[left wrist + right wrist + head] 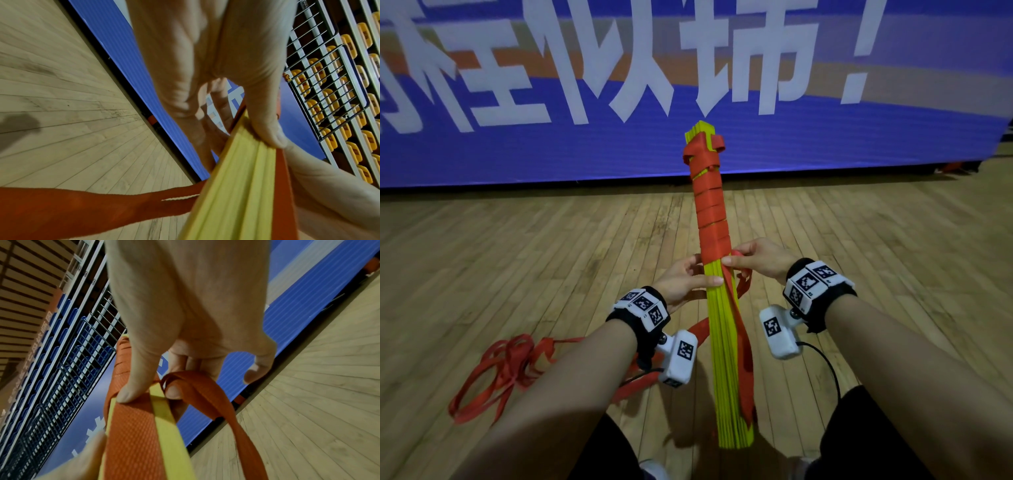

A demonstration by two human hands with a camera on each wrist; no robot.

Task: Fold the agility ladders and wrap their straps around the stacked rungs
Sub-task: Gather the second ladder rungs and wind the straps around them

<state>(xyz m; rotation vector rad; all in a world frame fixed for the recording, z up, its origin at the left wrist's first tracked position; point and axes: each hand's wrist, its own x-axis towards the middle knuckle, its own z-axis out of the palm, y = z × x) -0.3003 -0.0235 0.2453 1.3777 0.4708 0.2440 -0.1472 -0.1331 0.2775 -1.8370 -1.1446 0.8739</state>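
Near end of the stacked rungs (726, 359) ran down between the person's knees; its far half lay hidden under red strap (710, 209) wraps. Left hand (681, 281) clasped the yellow stack, thumb across its top, fingers (209, 126) curled beneath. Right hand (760, 258) pinched the strap against the stack. Loose strap tail trailed on the floor (517, 246), left.

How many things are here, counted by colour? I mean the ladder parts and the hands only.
Yellow: 1, the stack of rungs.
Red: 2, the wrapped strap and the loose strap on the floor.
Hands: 2, left hand, right hand.
Total: 5.
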